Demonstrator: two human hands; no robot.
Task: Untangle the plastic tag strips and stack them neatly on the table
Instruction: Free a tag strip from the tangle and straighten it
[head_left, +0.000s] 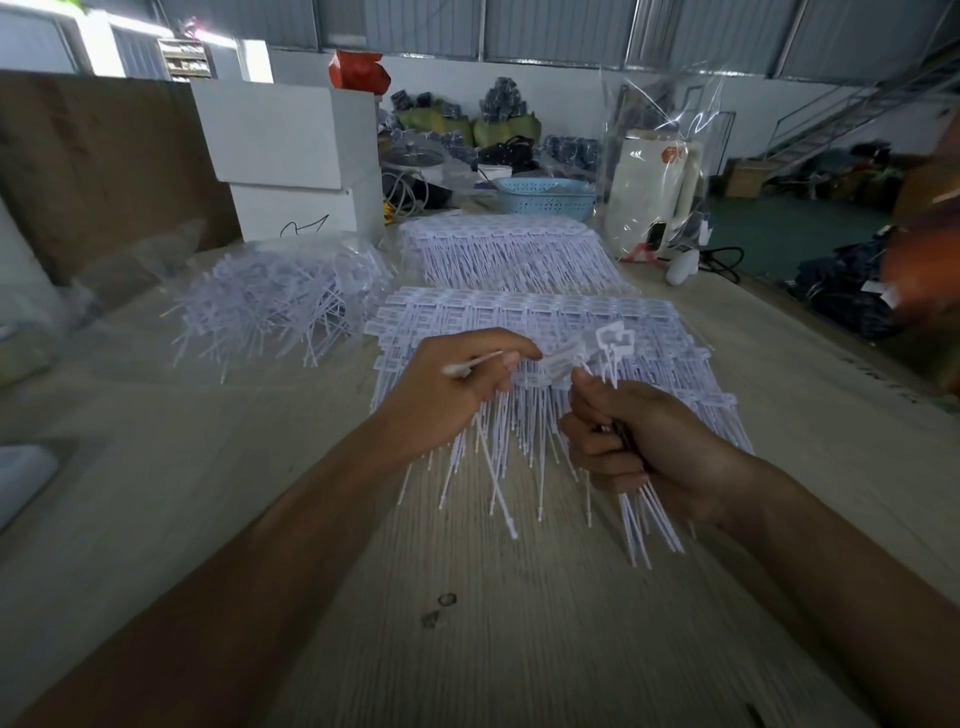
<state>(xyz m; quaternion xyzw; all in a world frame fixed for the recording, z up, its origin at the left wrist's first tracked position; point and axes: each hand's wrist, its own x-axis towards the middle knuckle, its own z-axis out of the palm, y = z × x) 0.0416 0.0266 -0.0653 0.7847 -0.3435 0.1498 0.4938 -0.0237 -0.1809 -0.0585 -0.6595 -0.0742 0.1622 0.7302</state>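
My right hand (639, 441) grips a small bundle of white plastic tag strips (644, 519); their heads stick up above my thumb and their tails fan out below my wrist. My left hand (457, 384) pinches a single strip (470, 364) by its thin tail, and its head points toward the bundle. Both hands hover over a neat stack of tag strips (649, 332) laid in rows on the wooden table (519, 623). A second neat stack (509, 249) lies behind it. A tangled heap of strips (275, 301) sits to the left in clear plastic.
White boxes (291, 156) stand at the back left beside a brown board. A blue basket (545, 195) and a white appliance in a clear bag (654, 192) stand at the back right. The table's right edge drops to a cluttered floor.
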